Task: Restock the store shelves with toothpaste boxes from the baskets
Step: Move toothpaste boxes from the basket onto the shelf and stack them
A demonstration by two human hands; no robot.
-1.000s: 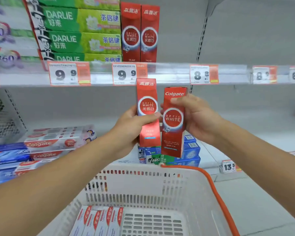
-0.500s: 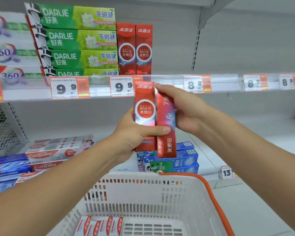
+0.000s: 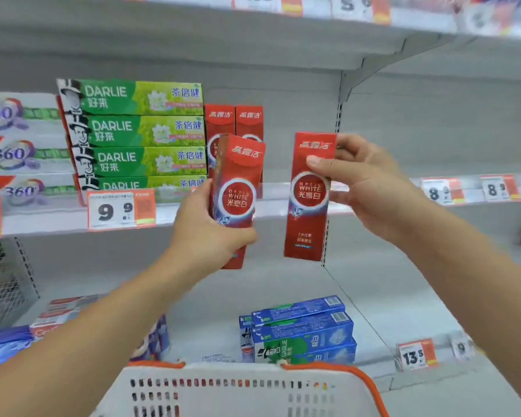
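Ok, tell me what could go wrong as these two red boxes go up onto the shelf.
1. The left hand grips its red Optic White box low and tilted; pushed in, it could topple the two standing red boxes behind.
2. The right hand pinches its red box only near the top, so the box could swing or slip, perhaps towards the white basket.

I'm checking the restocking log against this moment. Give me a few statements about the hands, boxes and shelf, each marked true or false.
1. Each hand holds one red box. True: left hand grips the left red box, right hand the right red box.
2. The held boxes lie flat. False: both are upright.
3. Two red boxes already stand beside the green Darlie boxes. True.
4. The held boxes touch. False: they are apart.
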